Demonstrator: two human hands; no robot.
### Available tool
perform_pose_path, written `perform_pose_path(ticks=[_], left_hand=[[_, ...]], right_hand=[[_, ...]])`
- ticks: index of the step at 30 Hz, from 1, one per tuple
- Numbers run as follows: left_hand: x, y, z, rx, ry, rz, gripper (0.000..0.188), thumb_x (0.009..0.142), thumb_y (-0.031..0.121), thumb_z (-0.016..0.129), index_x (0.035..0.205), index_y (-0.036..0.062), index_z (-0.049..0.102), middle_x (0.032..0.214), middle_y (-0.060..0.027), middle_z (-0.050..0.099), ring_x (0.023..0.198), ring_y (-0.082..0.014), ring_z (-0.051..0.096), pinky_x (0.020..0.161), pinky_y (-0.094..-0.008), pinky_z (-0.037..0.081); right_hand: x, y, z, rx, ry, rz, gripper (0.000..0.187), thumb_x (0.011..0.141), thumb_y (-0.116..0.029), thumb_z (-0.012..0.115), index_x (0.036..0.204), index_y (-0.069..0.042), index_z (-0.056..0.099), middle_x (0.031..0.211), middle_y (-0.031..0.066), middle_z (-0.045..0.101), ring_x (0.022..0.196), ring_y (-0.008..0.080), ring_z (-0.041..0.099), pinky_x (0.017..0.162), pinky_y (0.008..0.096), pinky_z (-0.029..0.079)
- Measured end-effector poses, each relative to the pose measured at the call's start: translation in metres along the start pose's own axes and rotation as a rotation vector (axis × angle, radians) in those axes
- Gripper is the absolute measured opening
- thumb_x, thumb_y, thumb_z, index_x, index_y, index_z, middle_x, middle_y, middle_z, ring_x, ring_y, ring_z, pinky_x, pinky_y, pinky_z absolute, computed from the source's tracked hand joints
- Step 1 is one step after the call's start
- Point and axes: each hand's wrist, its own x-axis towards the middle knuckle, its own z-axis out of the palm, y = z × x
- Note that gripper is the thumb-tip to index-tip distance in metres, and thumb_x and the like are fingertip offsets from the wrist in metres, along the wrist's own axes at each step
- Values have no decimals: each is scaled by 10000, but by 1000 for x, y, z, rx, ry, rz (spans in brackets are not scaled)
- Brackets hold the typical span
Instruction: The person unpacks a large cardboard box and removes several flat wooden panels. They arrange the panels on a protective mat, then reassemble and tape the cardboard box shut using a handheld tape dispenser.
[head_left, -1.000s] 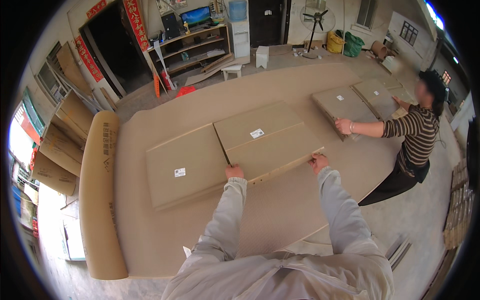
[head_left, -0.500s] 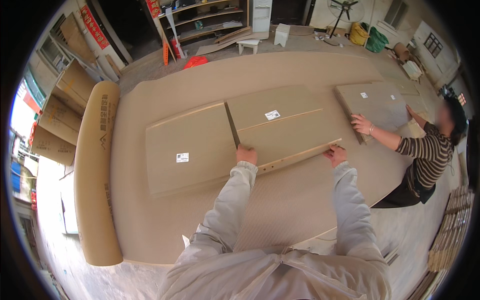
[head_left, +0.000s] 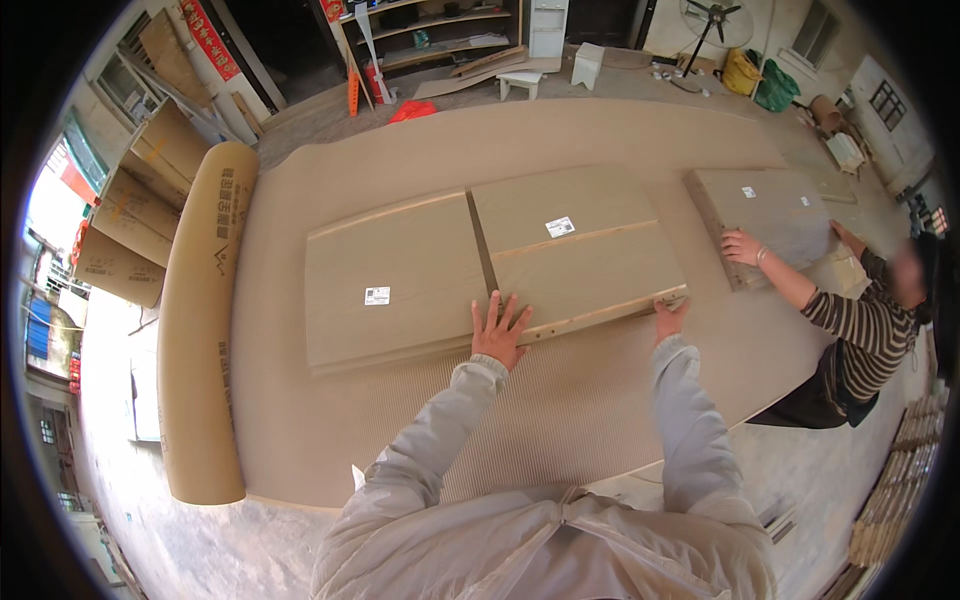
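Observation:
A flat brown panel [head_left: 600,268] with a pale wooden edge strip lies on a wide sheet of corrugated cardboard [head_left: 560,420]. My left hand [head_left: 500,332] rests open at its near left corner, fingers spread over the edge by a narrow gap. On the other side of that gap is a second brown panel [head_left: 400,325] with a white label. My right hand [head_left: 670,318] has its fingers closed round the near right corner of the first panel. A white label [head_left: 560,227] is stuck on that panel too.
A large cardboard roll [head_left: 205,330] borders the sheet on the left. At right, a co-worker in a striped top [head_left: 865,330] has both hands on a stack of brown panels [head_left: 775,215]. Shelves [head_left: 440,35], a white stool [head_left: 520,84] and a fan [head_left: 712,30] stand beyond.
My left hand has gone from gripping the panel's edge to lying open with fingers spread. My right hand stays at the corner. The whole view has shifted slightly.

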Motion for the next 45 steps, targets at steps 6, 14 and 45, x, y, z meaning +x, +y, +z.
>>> perform_pose_path(ticks=[6, 14, 45], left_hand=[[-1, 6, 12, -116, 18, -95, 760, 831, 292, 720, 1495, 282, 351, 1612, -19, 194, 1498, -298, 100, 1155, -670, 53], [4, 8, 14, -122, 76, -145, 718, 836, 131, 664, 1479, 266, 374, 1594, -30, 248, 1492, -262, 160, 1149, -665, 98], [-81, -424, 38, -526, 469, -873, 553, 740, 427, 818, 847, -87, 644, 793, -149, 676, 723, -260, 603, 720, -405, 498]], right_hand=[[22, -28, 11, 54, 6, 23, 999, 816, -86, 749, 1507, 47, 41, 1478, 192, 309, 1355, 263, 345, 1126, 331, 289], [49, 19, 8, -9, 13, -32, 903, 747, -116, 822, 1402, 44, 222, 1271, 152, 458, 1136, 258, 493, 1016, 361, 404], [97, -67, 3, -469, -456, -86, 641, 824, -386, 747, 1286, 15, 556, 1182, 155, 655, 1112, 272, 618, 953, 362, 476]])
